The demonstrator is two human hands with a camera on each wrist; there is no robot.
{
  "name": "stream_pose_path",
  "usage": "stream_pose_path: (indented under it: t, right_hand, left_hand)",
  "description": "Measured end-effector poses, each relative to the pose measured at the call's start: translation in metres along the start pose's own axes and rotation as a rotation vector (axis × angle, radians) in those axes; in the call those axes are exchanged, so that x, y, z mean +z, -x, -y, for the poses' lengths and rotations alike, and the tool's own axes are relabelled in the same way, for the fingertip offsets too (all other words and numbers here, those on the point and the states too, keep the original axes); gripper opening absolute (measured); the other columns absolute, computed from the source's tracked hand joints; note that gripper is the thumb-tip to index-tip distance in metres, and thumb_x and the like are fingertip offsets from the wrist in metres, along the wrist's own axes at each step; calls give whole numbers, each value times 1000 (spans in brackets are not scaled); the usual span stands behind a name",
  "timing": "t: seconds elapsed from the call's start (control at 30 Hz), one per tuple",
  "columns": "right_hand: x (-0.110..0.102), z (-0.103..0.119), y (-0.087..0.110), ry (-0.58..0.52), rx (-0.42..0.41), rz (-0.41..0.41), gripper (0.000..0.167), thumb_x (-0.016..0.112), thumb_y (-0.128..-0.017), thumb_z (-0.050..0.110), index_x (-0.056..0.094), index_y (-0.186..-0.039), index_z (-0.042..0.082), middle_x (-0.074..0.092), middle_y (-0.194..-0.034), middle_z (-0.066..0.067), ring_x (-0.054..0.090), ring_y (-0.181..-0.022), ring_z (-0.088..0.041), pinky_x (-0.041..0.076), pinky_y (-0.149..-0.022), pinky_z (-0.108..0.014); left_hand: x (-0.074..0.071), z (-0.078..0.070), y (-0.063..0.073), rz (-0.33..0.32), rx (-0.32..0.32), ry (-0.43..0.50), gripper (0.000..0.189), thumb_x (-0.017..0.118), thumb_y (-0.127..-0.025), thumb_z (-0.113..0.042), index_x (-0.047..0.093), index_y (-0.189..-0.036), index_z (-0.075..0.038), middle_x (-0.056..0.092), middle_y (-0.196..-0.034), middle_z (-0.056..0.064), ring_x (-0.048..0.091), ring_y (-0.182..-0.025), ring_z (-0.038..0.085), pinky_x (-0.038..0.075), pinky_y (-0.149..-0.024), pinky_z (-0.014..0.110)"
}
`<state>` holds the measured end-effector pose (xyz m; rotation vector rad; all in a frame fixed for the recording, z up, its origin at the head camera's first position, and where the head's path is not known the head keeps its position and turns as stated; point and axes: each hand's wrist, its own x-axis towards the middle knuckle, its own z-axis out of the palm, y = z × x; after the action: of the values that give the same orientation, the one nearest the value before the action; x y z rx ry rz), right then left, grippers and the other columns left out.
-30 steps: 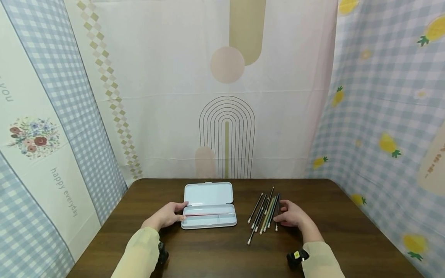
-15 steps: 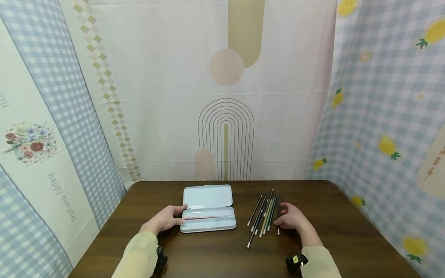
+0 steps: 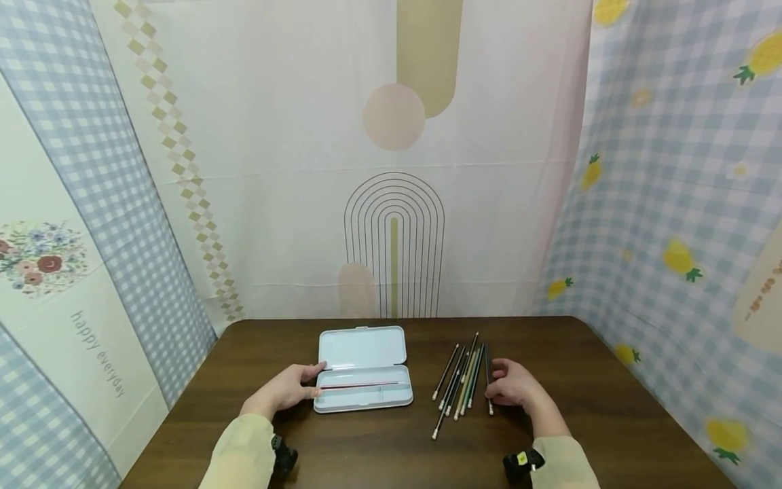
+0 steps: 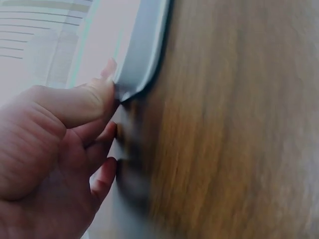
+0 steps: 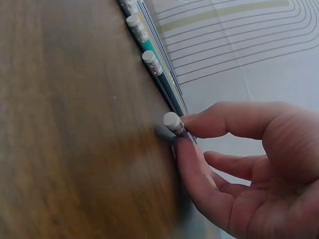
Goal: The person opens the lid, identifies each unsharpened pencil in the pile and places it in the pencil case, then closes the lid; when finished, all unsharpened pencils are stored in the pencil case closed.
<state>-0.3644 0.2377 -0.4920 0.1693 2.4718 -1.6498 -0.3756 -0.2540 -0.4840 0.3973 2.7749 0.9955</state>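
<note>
A light-blue pencil case [image 3: 362, 348] lies opened flat on the table, lid to the back. One slim red pencil [image 3: 363, 386] is in its tray. My left hand [image 3: 282, 390] grips the case's left side; the left wrist view has thumb and fingers at the case corner [image 4: 137, 74]. To the right, several dark and green pencils [image 3: 459, 387] lie in a loose bundle, white erasers toward me. My right hand [image 3: 515, 386] pinches the rightmost dark pencil [image 3: 491, 406] near its eraser [image 5: 172, 121], between thumb and finger, slightly apart from the others.
All of this is on a dark brown wooden table [image 3: 366, 451]. A pale patterned cloth [image 3: 293, 224] hangs behind its back edge. Checked cloths [image 3: 660, 326] hang at both sides.
My right hand has drawn the rightmost pencil slightly right, away from the bundle. The left hand stays at the case. The head view has shifted a little.
</note>
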Motion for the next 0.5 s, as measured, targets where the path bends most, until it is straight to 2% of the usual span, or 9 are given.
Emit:
stream_pose_path:
  t: [0.23,0.4,0.5]
  right_hand:
    - [-9,-5,2,-59,25,-2,84,75,-84,-9,35,-158,-10,48,-145,-37,69,-100,-29,64,-79,-41]
    - [-10,-5,2,-84,16,8,79,75,-85,-8,39,-156,-11,53,-142,-34,71,-97,-26,64,-82,-43]
    - [-14,-9,5,-95,14,5,78,75,-86,-8,41,-155,-11,57,-139,-32,72,-97,-25,63,-85,-45]
  left_hand:
    - [6,1,-2,-19,0,25,64,80,-96,-14,56,-155,-3,56,-152,27,47,-145,50,37,-118,64]
    - [6,5,3,-32,16,73,65,80,-96,-13,54,-155,0,54,-153,29,44,-146,52,35,-118,66]
    - [6,4,0,-28,24,78,66,80,-96,-14,55,-154,0,55,-152,30,44,-146,53,35,-117,67]
